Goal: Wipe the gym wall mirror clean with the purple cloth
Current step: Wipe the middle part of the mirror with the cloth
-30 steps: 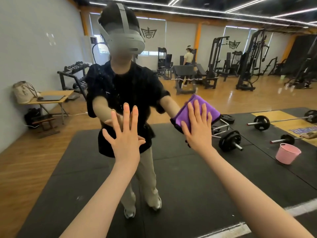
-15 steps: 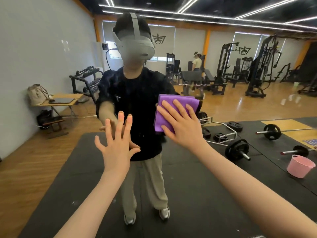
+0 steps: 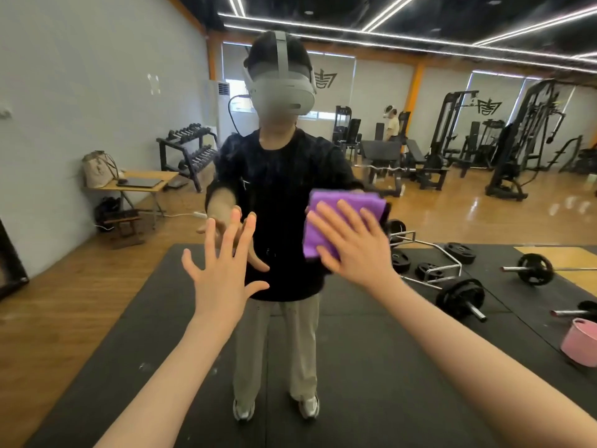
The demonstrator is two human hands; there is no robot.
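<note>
The gym wall mirror [image 3: 452, 195] fills the whole view and reflects me and the gym behind me. My right hand [image 3: 352, 244] lies flat with straight fingers on the folded purple cloth [image 3: 326, 221] and presses it against the glass at chest height, right of centre. My left hand [image 3: 223, 273] is spread wide, fingers straight, palm toward the glass left of the cloth; whether it touches the mirror I cannot tell. It holds nothing.
In the reflection: a pink bucket [image 3: 580, 342] at the lower right, barbells and weight plates [image 3: 462, 299] on black floor mats, a small table [image 3: 142, 184] with a bag at the left, a dumbbell rack, weight machines and another person far back.
My right hand slid the cloth leftward and up from the right side to the centre of the mirror, then slightly down. My left hand stayed spread near the glass.
</note>
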